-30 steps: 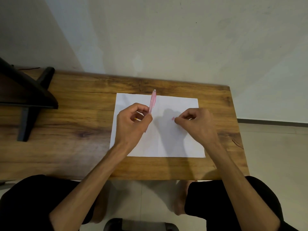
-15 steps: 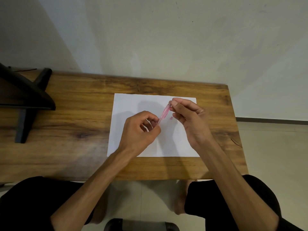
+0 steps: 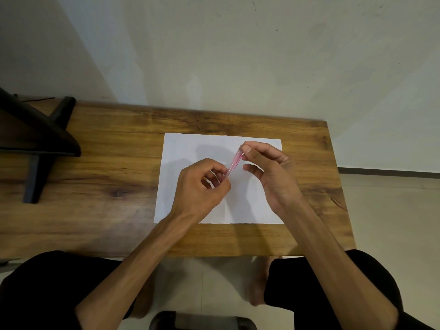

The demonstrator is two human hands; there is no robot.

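Note:
A translucent pink pen (image 3: 234,163) is held slanted above a white sheet of paper (image 3: 185,151) that lies flat on the wooden table (image 3: 107,167). My left hand (image 3: 200,186) grips the pen's lower end with curled fingers. My right hand (image 3: 269,167) pinches the pen's upper end between thumb and fingertips. The pen's lower tip is hidden inside my left hand.
A black stand (image 3: 35,139) with a foot occupies the table's left end. A pale wall rises right behind the table. The table's right edge (image 3: 338,186) drops to a tiled floor. My knees in black sit under the near edge.
My right hand moved from the paper up to the pen's top end and pinches it. My left hand shifted slightly right and tilted the pen toward the right.

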